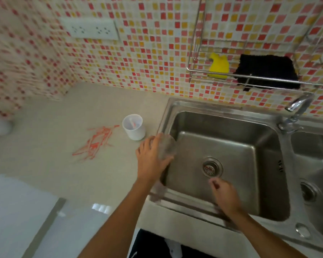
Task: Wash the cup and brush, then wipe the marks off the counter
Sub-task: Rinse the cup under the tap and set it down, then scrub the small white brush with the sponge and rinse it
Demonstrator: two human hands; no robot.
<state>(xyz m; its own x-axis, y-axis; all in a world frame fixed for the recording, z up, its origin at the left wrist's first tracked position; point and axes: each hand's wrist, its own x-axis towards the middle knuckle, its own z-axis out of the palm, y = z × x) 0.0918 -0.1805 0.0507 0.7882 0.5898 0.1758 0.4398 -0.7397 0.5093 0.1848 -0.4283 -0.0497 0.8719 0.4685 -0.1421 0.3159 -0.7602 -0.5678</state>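
Observation:
A blurred, see-through cup (167, 148) is gripped by my left hand (152, 159) over the left rim of the steel sink (222, 107). A white cup (135, 132) stands on the counter just left of the sink, with a small brush (133, 124) tipped in orange-red inside it. Orange-red scribbled marks (96, 142) cover the beige counter (54, 174) left of the white cup. My right hand (225, 195) hovers over the sink's front part, fingers curled together, with nothing visible in it.
A wire rack on the tiled wall holds a yellow sponge (219, 67) and a black cloth (267, 71). The tap (296, 108) stands between this basin and a second basin (317, 170) on the right. A drain (212, 169) sits mid-basin. A wall socket (90, 30) is at upper left.

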